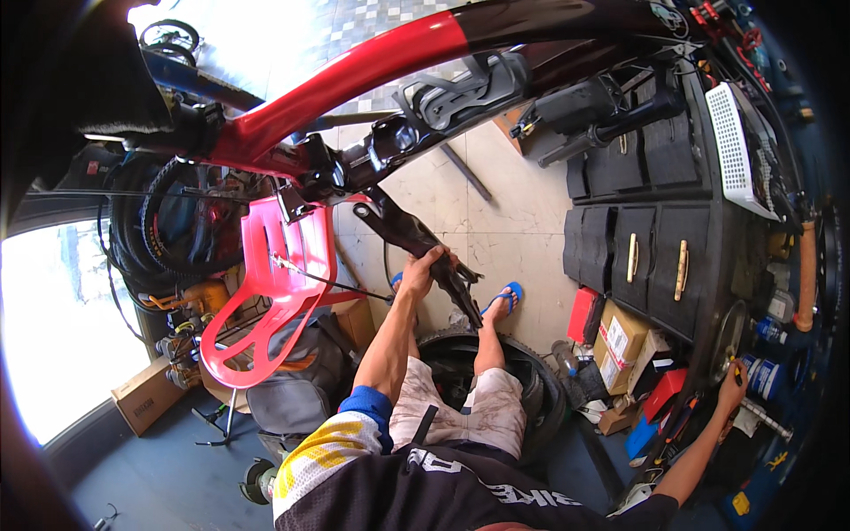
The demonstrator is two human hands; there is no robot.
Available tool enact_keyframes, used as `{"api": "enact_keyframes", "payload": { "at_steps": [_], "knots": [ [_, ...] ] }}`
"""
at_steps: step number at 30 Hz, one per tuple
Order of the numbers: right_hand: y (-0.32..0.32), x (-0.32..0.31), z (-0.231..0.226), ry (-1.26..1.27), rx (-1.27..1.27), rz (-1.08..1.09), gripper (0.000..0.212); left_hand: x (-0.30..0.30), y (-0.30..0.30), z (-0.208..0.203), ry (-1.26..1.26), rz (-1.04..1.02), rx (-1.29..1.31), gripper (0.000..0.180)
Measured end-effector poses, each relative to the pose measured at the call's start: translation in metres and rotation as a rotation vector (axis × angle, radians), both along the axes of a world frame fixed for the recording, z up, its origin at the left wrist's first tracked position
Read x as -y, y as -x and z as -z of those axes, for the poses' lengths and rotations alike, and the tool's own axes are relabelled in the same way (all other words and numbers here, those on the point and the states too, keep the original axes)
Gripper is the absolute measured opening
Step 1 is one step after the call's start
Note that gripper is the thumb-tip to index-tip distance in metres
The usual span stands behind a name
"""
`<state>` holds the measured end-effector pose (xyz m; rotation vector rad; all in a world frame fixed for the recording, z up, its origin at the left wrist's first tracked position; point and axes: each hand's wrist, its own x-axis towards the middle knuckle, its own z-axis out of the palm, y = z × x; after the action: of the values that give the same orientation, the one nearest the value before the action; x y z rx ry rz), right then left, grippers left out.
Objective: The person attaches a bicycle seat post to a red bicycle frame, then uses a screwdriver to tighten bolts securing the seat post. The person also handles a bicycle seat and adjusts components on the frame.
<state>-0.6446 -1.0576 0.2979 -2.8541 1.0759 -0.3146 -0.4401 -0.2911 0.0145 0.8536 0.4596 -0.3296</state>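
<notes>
Closest to us is a big bike frame [354,75], red on one part and black on the other, stretching across the top. Far left, black tires [155,234] are piled up by a bright opening. Next comes a pinkish-red plastic chair [279,310], with a gray bag [288,407] on the floor just below it.

Near the middle is the left hand [420,273]. Its fingers are closed tight around a black bike part [403,228], which is long and slants down to the right. The part's top end is right under the bike frame, but I can't tell if they touch. Its low end hangs near the person's knees.

Further right is a black cabinet [655,230] with pale handles. Small boxes [620,345] are heaped below it, and a white basket [733,146] with holes is up high. Far right, the right hand [730,394] reaches out beside a small yellow thing [734,361]. I can't tell if its fingers are gripping that. Just below is a shiny metal tool [767,419].
</notes>
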Motion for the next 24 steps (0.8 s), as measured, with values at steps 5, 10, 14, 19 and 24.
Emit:
{"api": "enact_keyframes", "payload": {
  "at_steps": [5,10,14,19,24],
  "knots": [
    [-0.004,0.001,0.0,0.077,-0.007,-0.048,0.026,-0.001,-0.013,0.034,-0.446,0.067,0.12,0.018],
    [-0.014,-0.009,0.0,0.121,-0.011,-0.065,0.027,-0.025,-0.011,0.054,-0.774,0.105,0.141,0.02],
    [-0.022,-0.016,0.001,0.115,-0.005,-0.086,0.027,-0.05,0.003,0.043,-0.913,0.225,0.117,0.028],
    [-0.029,-0.015,0.007,0.097,0.077,-0.1,0.028,-0.058,0.015,0.019,-1.023,0.27,-0.001,0.029],
    [-0.02,-0.006,0.008,0.089,0.147,-0.062,0.027,-0.051,0.016,-0.013,-1.023,0.319,-0.03,0.03]
  ]
}}
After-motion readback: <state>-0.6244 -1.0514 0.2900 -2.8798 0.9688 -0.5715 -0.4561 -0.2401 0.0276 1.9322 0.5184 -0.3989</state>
